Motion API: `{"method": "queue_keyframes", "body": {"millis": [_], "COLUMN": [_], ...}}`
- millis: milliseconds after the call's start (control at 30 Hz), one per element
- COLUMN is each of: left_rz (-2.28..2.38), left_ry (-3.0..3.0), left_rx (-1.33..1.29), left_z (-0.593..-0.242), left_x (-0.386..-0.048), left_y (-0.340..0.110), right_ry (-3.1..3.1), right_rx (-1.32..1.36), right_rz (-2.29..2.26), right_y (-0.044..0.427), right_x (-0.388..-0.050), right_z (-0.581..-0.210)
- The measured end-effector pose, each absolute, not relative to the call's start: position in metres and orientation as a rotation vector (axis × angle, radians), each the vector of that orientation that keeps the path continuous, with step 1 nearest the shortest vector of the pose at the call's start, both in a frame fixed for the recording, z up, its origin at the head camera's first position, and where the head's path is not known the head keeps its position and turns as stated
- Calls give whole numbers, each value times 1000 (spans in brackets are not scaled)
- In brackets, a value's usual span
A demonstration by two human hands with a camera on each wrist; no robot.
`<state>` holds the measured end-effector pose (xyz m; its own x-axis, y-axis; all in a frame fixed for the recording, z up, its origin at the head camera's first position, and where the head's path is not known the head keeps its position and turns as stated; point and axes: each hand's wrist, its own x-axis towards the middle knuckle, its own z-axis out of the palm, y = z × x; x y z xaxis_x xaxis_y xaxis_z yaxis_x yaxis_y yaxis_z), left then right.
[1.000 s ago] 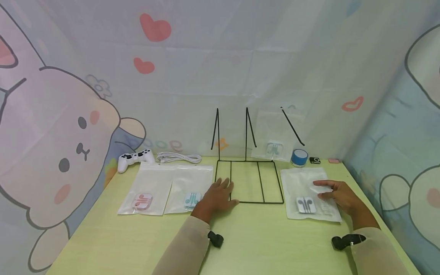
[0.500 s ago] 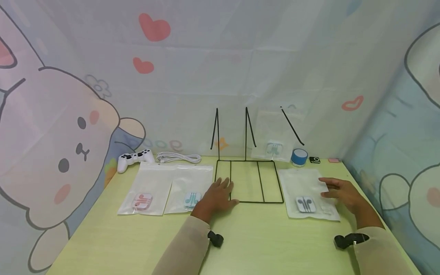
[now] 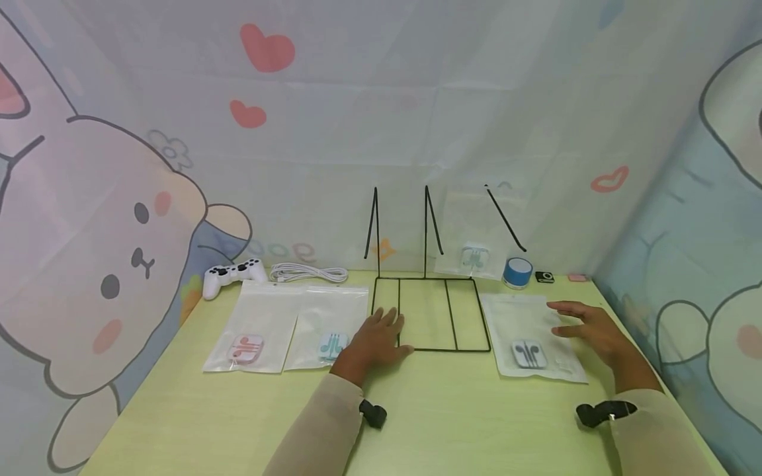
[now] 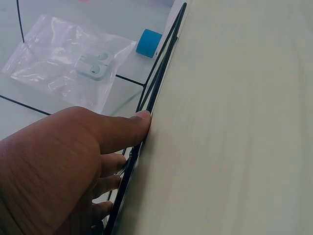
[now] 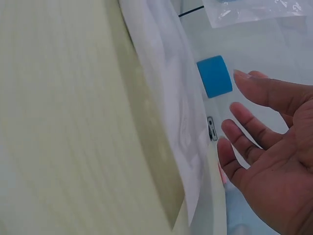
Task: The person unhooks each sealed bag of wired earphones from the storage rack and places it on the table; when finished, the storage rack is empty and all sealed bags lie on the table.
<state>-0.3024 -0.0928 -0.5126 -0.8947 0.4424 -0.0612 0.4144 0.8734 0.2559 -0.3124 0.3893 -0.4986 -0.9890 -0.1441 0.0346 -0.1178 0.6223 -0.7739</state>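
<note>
My left hand [image 3: 375,345] rests with spread fingers on the left front of a black wire display rack [image 3: 450,351]; its thumb touches the front bar. To the right of the rack, a clear-and-white zip bag [image 3: 510,319] lies flat, with grey-and-white earphones in a case [image 3: 529,354] inside. My right hand [image 3: 598,337] hovers at that bag's right edge, its thumb and fingers apart and nothing between them. In the right wrist view the fingers [image 5: 247,132] are apart from the bag [image 5: 168,83]. Another earphone bag [image 3: 461,221] hangs at the rack's right hook.
Left of the rack lie a bag with pink earphones [image 3: 264,324] and a bag with teal earphones [image 3: 324,314]. Behind them are a white game controller [image 3: 234,276] and a coiled white cable [image 3: 309,273]. A blue cylinder [image 3: 518,272], a small black player [image 3: 544,277] and a pink item [image 3: 577,278] stand back right.
My right hand has drawn slightly up and right from over the bag, with its fingers spreading wider. The bag has shifted slightly left. My left hand has stayed on the rack.
</note>
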Motion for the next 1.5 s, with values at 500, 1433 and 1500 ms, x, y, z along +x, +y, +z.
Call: {"method": "queue_keyframes", "body": {"millis": [500, 1433, 1500], "left_rz": [373, 375, 379], "left_ry": [2921, 2938, 2938], "left_rx": [675, 704, 706], "left_z": [-512, -514, -512], "left_x": [-303, -302, -302], "left_y": [-92, -93, -94], "right_ry": [2828, 2670, 2644], "right_rx": [-344, -391, -366], "right_rz": [-1433, -1681, -1696], "right_y": [365, 322, 320], "right_x": [-329, -367, -370], "right_z": [-473, -424, -420]}}
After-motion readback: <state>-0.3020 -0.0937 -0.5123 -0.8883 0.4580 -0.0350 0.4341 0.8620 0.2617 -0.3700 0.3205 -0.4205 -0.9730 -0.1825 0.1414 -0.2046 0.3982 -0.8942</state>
